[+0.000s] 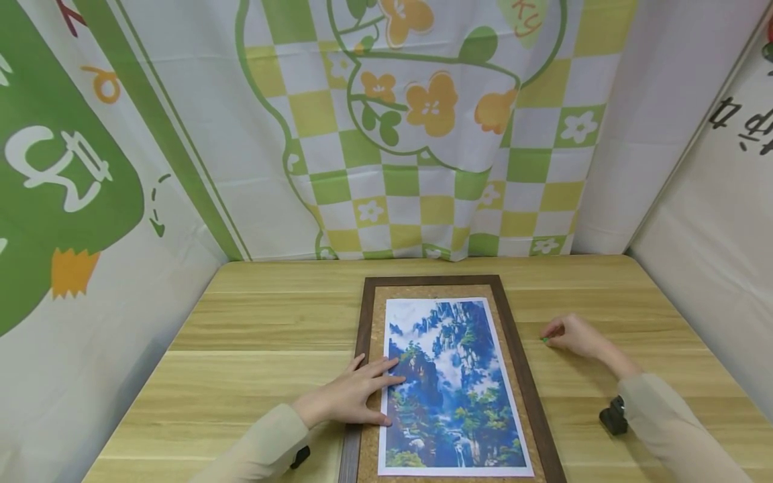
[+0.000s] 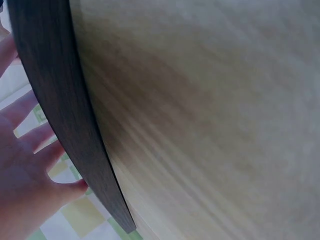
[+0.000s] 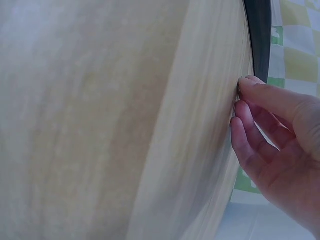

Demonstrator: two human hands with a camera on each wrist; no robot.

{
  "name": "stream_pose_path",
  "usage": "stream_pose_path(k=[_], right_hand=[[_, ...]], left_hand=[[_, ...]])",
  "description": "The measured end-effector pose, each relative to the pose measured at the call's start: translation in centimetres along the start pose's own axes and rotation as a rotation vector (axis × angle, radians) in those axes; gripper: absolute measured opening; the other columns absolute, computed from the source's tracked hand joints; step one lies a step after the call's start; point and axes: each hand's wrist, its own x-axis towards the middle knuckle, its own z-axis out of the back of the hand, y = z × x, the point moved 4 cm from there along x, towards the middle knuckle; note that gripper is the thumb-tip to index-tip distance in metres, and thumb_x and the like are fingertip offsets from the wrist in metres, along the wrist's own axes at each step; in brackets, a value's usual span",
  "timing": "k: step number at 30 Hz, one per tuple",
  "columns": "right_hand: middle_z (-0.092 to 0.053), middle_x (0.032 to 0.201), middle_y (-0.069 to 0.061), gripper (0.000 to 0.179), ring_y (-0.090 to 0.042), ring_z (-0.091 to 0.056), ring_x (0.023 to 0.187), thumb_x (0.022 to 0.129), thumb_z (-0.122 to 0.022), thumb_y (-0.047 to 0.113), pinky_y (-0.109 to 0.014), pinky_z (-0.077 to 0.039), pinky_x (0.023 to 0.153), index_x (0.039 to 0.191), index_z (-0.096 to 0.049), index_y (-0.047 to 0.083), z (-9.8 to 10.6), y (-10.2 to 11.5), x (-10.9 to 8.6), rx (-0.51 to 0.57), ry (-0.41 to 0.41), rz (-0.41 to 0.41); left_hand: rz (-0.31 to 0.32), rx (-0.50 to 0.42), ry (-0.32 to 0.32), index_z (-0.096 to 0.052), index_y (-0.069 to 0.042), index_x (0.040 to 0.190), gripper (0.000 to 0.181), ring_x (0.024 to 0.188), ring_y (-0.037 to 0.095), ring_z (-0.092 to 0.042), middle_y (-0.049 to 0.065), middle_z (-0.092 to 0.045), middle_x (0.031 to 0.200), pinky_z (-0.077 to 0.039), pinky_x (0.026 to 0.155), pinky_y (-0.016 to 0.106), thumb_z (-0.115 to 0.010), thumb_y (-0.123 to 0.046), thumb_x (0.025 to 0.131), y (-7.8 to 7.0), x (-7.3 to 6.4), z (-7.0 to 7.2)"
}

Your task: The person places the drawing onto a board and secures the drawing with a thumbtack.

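A landscape print (image 1: pixel 449 389) of blue mountains and trees lies on a cork board (image 1: pixel 378 322) with a dark wooden frame (image 1: pixel 513 322). My left hand (image 1: pixel 356 392) rests with spread fingers across the left side of the frame, its fingertips on the print's left edge. In the left wrist view, that hand (image 2: pixel 25 165) shows beyond the frame bar (image 2: pixel 62 100). To the right of the board, just above the table, my right hand (image 1: pixel 574 335) pinches a small green pushpin-like piece (image 1: pixel 545 339). Thumb and finger of the right hand (image 3: pixel 280 135) meet in the right wrist view; the piece itself is hardly visible there.
The board lies on a light wood-grain table (image 1: pixel 266 322), running toward the near edge of view. Behind the table hangs a patterned curtain (image 1: pixel 423 201), with printed cloth (image 1: pixel 72 168) at the left and white cloth (image 1: pixel 712 268) at the right. Each wrist carries a black device (image 1: pixel 614 416).
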Motion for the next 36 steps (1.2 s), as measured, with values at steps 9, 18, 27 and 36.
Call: stream_pose_path(k=[9,18,27,36], right_hand=[[-0.065,0.081,-0.012,0.009,-0.016,-0.057,0.072,0.078,-0.061,-0.001,-0.022,-0.046,0.06,0.085,-0.066,-0.005,0.3,0.4,0.5,0.025,0.028,-0.034],[-0.064,0.084,-0.017,0.015,-0.022,-0.059,0.075,0.081,-0.054,-0.003,-0.027,-0.048,0.062,0.091,-0.064,-0.01,1.3,1.7,2.0,0.022,-0.005,-0.043],[-0.064,0.086,-0.018,0.016,-0.027,-0.059,0.078,0.084,-0.055,0.001,-0.035,-0.048,0.064,0.093,-0.064,-0.009,1.1,4.0,4.4,-0.024,-0.055,-0.041],[-0.063,0.093,-0.019,0.019,-0.03,-0.059,0.084,0.086,-0.054,0.004,-0.038,-0.049,0.069,0.098,-0.063,-0.007,0.0,6.2,6.4,0.018,-0.041,-0.034]], left_hand=[[0.005,-0.012,0.016,-0.039,-0.022,0.135,0.066,0.132,0.024,-0.02,0.007,-0.02,0.146,-0.006,0.102,0.057,-0.058,-0.05,0.078,0.0,0.0,0.0],[0.006,0.003,0.015,-0.039,-0.023,0.134,0.066,0.132,0.024,-0.021,0.007,-0.021,0.145,-0.007,0.102,0.057,-0.059,-0.051,0.078,0.0,0.0,-0.1],[0.014,0.009,0.017,-0.04,-0.022,0.134,0.066,0.131,0.025,-0.021,0.008,-0.022,0.145,-0.009,0.102,0.057,-0.059,-0.05,0.077,-0.2,0.1,0.0],[0.006,-0.004,0.018,-0.042,-0.02,0.133,0.065,0.131,0.025,-0.021,0.009,-0.023,0.144,-0.01,0.102,0.058,-0.06,-0.049,0.077,-0.3,0.1,0.2]])
